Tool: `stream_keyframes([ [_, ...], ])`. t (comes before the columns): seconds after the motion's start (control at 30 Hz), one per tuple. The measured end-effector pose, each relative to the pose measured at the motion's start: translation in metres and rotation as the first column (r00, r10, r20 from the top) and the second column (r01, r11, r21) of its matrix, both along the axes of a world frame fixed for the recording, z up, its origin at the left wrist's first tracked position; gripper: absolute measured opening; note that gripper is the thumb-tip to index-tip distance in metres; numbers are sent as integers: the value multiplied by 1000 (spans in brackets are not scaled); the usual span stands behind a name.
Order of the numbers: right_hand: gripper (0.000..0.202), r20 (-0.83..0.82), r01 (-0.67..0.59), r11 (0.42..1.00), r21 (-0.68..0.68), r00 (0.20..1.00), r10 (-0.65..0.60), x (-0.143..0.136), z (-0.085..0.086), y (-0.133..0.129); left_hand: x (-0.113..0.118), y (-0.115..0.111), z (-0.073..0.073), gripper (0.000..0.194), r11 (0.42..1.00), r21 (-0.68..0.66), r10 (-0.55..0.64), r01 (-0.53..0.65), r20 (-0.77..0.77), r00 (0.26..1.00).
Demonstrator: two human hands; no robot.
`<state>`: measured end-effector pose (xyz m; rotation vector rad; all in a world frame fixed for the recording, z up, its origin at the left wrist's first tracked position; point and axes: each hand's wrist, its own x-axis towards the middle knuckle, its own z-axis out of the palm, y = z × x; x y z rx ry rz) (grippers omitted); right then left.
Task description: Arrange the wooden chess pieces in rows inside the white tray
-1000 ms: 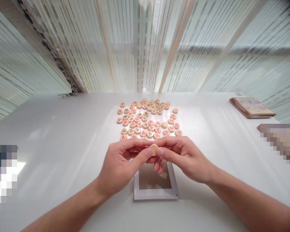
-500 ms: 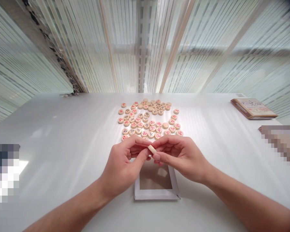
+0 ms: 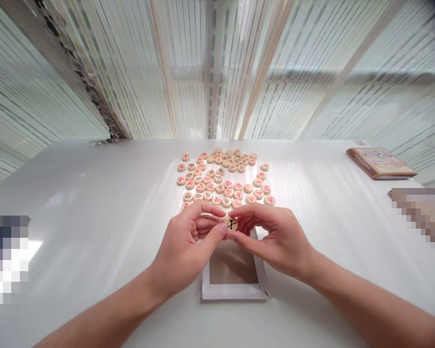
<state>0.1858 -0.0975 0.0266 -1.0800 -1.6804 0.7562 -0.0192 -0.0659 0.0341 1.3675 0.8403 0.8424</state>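
Between both hands is a round wooden xiangqi piece (image 3: 232, 224), its face with a black character turned toward me. The thumb of my left hand (image 3: 191, 246) presses on its left side, fingers curled behind. My right hand (image 3: 275, 237) pinches it from the right, forefinger at its top edge and thumb at its bottom. Below the hands lies an open white box tray (image 3: 235, 291) with a brown bottom; its far part is hidden by my hands. Just beyond them, many xiangqi pieces (image 3: 228, 192) with red or black characters are spread on the table, a few showing blank faces.
On the white table (image 3: 112, 217), a printed box lid (image 3: 382, 163) lies at the far right. A blurred-out object (image 3: 423, 212) is nearer on the right, another (image 3: 5, 266) at the left edge. Striped curtains (image 3: 217, 67) hang behind the table.
The piece has turned from edge-on to face me, so its black character now shows. My hands have stayed in almost the same place, the right fingers shifting slightly.
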Motion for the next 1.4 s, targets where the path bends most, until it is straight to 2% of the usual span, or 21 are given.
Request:
stream_keyframes([
  [0.17, 18, 115, 15, 992, 122, 993, -29, 1, -2, -1, 3, 2, 5, 20, 998, -53, 39, -39, 4, 999],
  [0.33, 34, 214, -78, 956, 282, 977, 16, 3, 0, -1, 4, 2, 9, 18, 999, -23, 37, -37, 4, 999],
  [0.47, 22, 251, -60, 935, 350, 967, -33, 3, -2, -2, 3, 1, 8, 21, 1000, -18, 1, -1, 2, 1000],
  [0.57, 17, 261, 12, 942, 335, 960, -105, 3, -5, -4, 3, 1, 8, 22, 999, -31, -12, 12, 9, 1000],
  [0.63, 21, 257, 27, 951, 309, 960, -111, 3, -5, -5, 3, 1, 8, 22, 999, -46, -12, 13, 17, 1000],
  [0.8, 36, 326, -136, 946, 294, 945, 34, 7, 1, -3, 1, 3, 6, 29, 994, -80, -65, 69, 51, 997],
  [0.9, 33, 356, -155, 935, 319, 934, 33, 8, 2, -2, -1, 3, 4, 39, 994, -74, -72, 75, 42, 997],
  [1.03, 11, 376, -101, 938, 332, 926, -33, 6, 1, -2, -3, 2, 2, 45, 1000, 22, -5, 5, -10, 1000],
  [1.2, 9, 397, -4, 941, 338, 907, -139, 4, 1, -3, -9, 11, 3, 34, 971, 207, 140, -118, -97, 985],
  [1.3, 7, 472, -26, 968, 251, 876, -98, 3, -1, -4, -12, 24, 1, 23, 947, 288, 207, -146, -195, 959],
  [1.4, 7, 563, -48, 984, 169, 824, -57, 1, -8, -7, -12, 33, -5, 22, 940, 316, 214, -127, -256, 943],
])
